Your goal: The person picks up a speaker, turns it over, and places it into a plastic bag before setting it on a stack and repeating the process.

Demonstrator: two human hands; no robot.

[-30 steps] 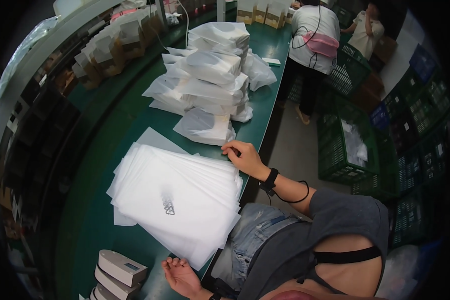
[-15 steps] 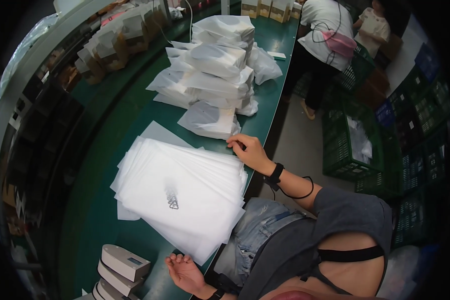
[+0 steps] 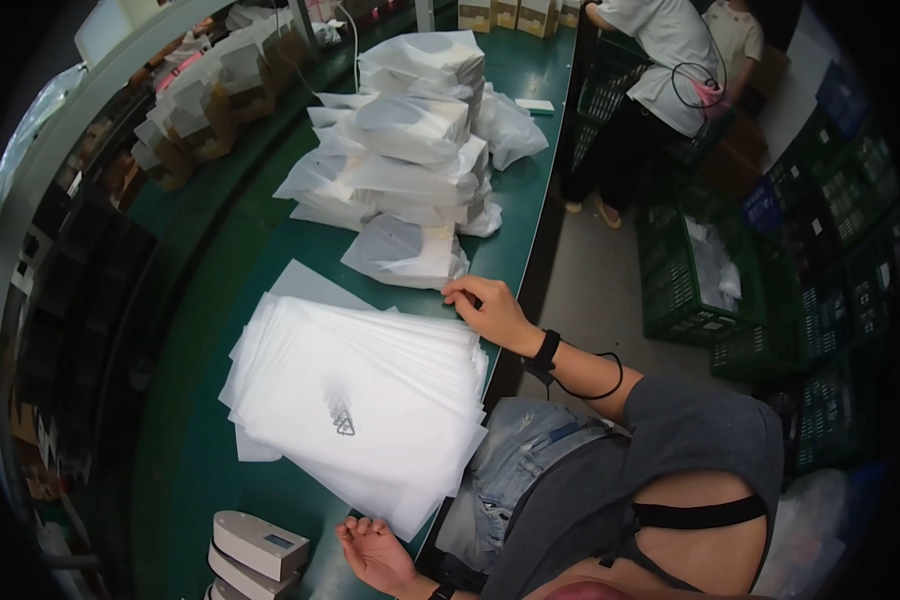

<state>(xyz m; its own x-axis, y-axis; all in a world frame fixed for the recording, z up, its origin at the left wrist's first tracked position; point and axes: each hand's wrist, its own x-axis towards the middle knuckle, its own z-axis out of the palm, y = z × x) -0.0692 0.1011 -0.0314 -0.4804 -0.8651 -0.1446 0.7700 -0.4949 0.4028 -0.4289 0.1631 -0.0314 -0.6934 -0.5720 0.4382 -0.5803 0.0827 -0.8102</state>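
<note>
L hand [image 3: 378,556] nr white sheets [image 3: 355,400]; grey units [image 3: 255,548] cut off at btm.

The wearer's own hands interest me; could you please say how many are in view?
2. The right hand is close to the frontmost white-wrapped parcel, contact unclear; the left hand is beside the lower corner of the pile of flat white sheets. Neither is hidden.
</note>
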